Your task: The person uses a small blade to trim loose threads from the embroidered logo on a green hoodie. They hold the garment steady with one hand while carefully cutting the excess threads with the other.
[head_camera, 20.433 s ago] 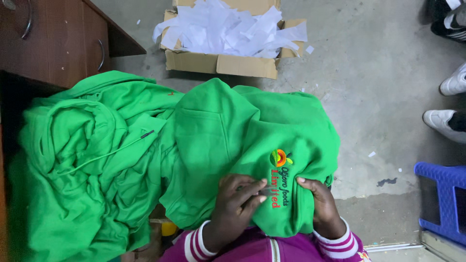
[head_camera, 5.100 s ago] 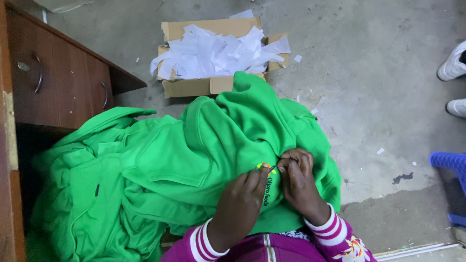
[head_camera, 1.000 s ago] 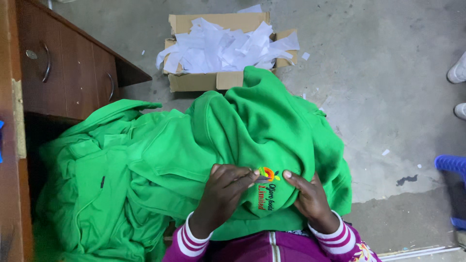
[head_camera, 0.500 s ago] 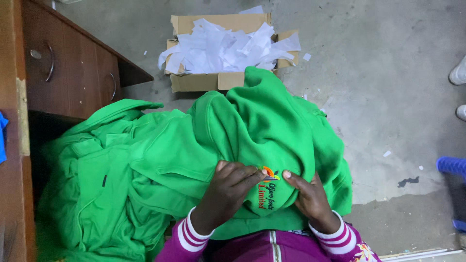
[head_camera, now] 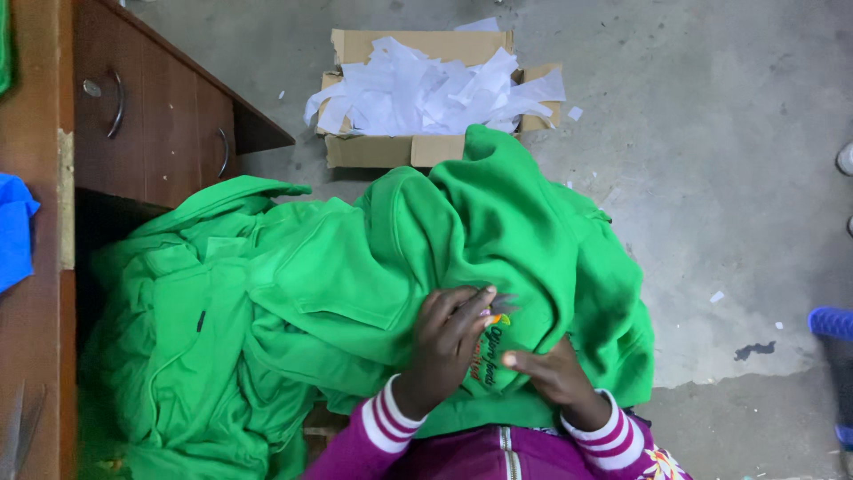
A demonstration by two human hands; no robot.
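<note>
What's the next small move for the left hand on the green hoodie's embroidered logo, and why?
Probably keep the left hand working at the logo's top edge, with the right hand pinning the green hoodie: the left fingertips already pinch there, seemingly with a small tool.

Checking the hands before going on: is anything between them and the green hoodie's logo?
Nothing visible. The left hand rests on the green hoodie with its fingers at the logo; the right hand presses the cloth just beside it.
</note>
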